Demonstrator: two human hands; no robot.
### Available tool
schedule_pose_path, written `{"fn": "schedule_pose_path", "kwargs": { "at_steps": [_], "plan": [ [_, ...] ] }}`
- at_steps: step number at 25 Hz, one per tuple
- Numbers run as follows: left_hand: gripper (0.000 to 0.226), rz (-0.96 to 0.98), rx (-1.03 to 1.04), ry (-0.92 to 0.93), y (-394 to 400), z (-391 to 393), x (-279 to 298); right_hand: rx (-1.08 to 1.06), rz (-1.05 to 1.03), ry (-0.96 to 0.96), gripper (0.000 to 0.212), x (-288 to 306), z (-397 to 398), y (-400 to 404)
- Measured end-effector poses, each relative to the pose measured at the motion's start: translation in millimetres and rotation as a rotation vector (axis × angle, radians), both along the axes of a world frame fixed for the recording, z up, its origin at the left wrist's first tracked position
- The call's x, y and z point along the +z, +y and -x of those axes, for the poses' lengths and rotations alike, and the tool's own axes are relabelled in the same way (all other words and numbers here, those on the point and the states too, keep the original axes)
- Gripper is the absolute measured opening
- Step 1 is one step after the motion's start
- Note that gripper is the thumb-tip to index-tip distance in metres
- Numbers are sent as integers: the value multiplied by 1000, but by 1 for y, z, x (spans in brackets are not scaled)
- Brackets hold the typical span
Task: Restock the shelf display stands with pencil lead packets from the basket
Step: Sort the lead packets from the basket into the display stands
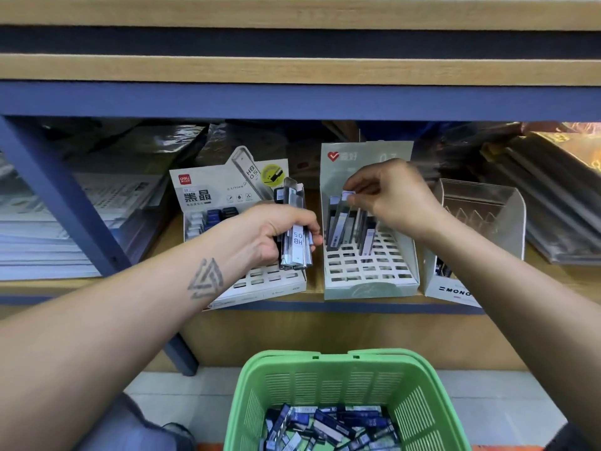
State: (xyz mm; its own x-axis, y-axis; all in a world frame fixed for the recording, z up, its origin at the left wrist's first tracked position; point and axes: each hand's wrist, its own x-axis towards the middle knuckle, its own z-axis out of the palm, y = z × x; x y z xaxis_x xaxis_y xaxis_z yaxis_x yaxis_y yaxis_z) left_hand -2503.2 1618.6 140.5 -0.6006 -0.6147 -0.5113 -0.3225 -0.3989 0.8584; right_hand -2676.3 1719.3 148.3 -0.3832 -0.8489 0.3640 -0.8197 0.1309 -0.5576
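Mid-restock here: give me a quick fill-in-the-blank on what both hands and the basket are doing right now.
1. The left hand grips a bunch of lead packets printed HB ____.
2. The right hand pinches one packet over the ____ display stand, the one with the heart logo.
3. The basket on the floor is coloured ____.
4. The stand farthest right reads ____.

Missing words: 05; middle; green; MONO

"HB 0.5" on the held packets point(296, 237), "deli" on the left stand point(208, 190), "MONO" on the right box point(455, 289).
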Motion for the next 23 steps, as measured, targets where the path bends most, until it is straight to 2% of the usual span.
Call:
{"fn": "schedule_pose_path", "kwargs": {
  "at_steps": [6, 12, 18, 23],
  "plan": [
    [14, -9, -17, -3, -1, 0, -5, 12, -42, 77, 12, -2, -3, -6],
    [8, -23, -5, 9, -2, -2, -7, 53, -20, 339, 17, -8, -12, -10],
    [8, -19, -9, 2, 3, -2, -7, -22, -65, 310, 15, -6, -11, -7],
    [5, -20, -12, 12, 7, -1, -7, -53, -9, 175, 16, -8, -11, -4]
  ]
}}
